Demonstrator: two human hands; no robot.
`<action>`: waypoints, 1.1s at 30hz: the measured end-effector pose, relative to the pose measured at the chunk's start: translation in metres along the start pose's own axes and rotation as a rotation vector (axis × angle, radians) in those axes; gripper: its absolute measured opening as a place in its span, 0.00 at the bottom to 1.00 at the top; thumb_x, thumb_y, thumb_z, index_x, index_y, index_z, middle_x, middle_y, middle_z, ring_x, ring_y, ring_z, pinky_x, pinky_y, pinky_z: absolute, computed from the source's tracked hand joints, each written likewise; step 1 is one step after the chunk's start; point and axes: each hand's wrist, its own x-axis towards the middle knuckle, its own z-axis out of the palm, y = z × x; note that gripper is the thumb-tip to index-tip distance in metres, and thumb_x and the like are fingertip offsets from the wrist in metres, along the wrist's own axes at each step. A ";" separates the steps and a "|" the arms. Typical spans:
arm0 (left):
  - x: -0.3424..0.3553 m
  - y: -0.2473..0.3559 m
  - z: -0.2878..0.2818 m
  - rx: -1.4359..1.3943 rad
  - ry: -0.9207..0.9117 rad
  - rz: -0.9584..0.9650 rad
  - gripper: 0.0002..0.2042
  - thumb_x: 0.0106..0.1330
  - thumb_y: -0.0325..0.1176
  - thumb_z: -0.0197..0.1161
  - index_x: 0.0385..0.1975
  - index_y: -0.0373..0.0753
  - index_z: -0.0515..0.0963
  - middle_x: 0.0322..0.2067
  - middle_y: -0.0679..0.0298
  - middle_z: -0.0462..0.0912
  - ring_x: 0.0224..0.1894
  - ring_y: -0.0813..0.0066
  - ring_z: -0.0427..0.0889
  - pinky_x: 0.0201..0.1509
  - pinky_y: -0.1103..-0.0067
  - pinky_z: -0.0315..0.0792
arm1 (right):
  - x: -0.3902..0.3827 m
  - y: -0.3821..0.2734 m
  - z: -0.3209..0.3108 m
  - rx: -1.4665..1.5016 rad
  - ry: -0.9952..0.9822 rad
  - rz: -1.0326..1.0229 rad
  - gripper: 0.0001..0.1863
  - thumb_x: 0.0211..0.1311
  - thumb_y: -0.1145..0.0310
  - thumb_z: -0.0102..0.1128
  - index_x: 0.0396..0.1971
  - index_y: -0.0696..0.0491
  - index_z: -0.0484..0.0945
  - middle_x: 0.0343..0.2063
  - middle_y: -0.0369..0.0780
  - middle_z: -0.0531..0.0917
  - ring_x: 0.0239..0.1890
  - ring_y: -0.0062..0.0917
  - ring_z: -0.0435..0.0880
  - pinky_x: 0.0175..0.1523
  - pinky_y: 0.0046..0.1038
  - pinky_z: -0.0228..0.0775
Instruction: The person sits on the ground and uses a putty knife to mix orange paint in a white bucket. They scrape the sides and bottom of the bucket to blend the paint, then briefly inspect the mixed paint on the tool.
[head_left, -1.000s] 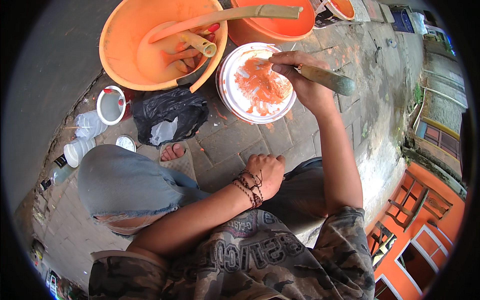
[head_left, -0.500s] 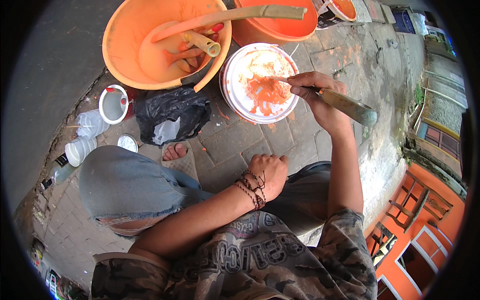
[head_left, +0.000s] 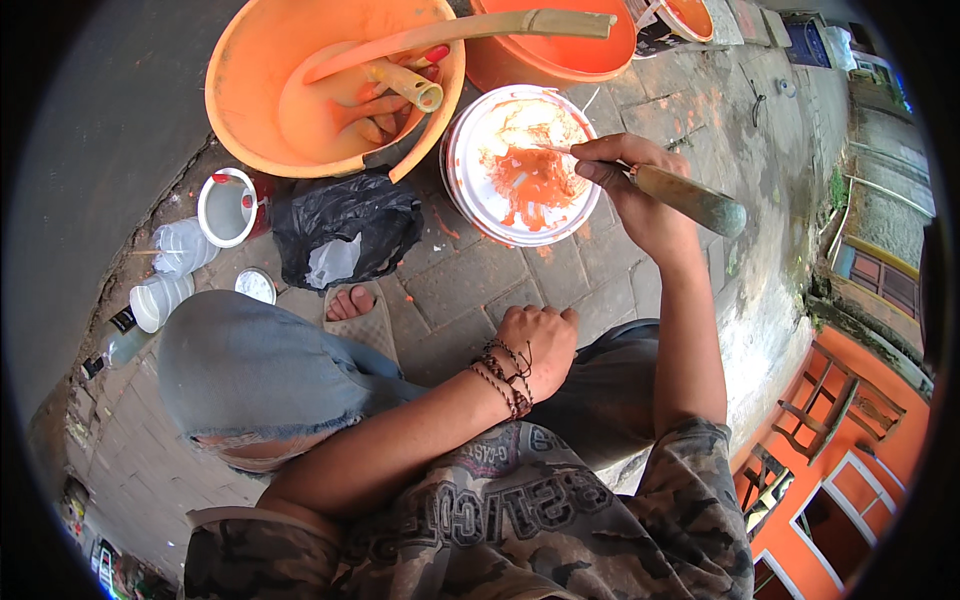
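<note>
My right hand is closed around a wooden-handled tool with a thin blade. The handle's worn butt points right and is stained blue-green. Its blade reaches left over a white round lid, which tops a bucket and is smeared with wet orange paint. Whether the blade tip touches the paint is hard to tell. My left hand rests on my right thigh, curled into a loose fist, with braided bracelets at the wrist. Its fingertips are hidden underneath, and nothing shows in it.
Beyond the lid, left, stands an orange tub holding tools and a bamboo stick. Another orange tub is behind. A black plastic bag, a white-rimmed can, cups and a bottle lie at left.
My right hand has shifted slightly left and up, and the tool's handle has tilted a little with it. My left hand stays in place on my thigh.
</note>
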 end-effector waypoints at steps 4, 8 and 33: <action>0.002 0.004 -0.003 0.009 -0.062 -0.020 0.09 0.67 0.36 0.59 0.35 0.36 0.78 0.31 0.49 0.83 0.37 0.48 0.84 0.45 0.58 0.75 | 0.015 0.012 0.008 -0.094 0.067 -0.117 0.08 0.57 0.73 0.70 0.38 0.54 0.87 0.35 0.39 0.89 0.36 0.27 0.88 0.44 0.28 0.79; 0.001 0.000 0.001 0.015 -0.054 -0.006 0.09 0.67 0.36 0.58 0.35 0.36 0.77 0.31 0.49 0.83 0.37 0.48 0.84 0.46 0.57 0.74 | 0.018 0.011 0.022 -0.029 -0.064 -0.175 0.09 0.56 0.78 0.69 0.38 0.55 0.86 0.38 0.41 0.88 0.39 0.28 0.88 0.45 0.28 0.80; 0.004 0.010 0.005 0.063 -0.055 0.003 0.07 0.57 0.28 0.62 0.35 0.35 0.76 0.29 0.50 0.84 0.37 0.52 0.86 0.44 0.61 0.76 | -0.002 0.018 0.008 -0.071 0.033 -0.148 0.08 0.57 0.74 0.70 0.38 0.54 0.86 0.37 0.41 0.89 0.38 0.28 0.88 0.44 0.28 0.78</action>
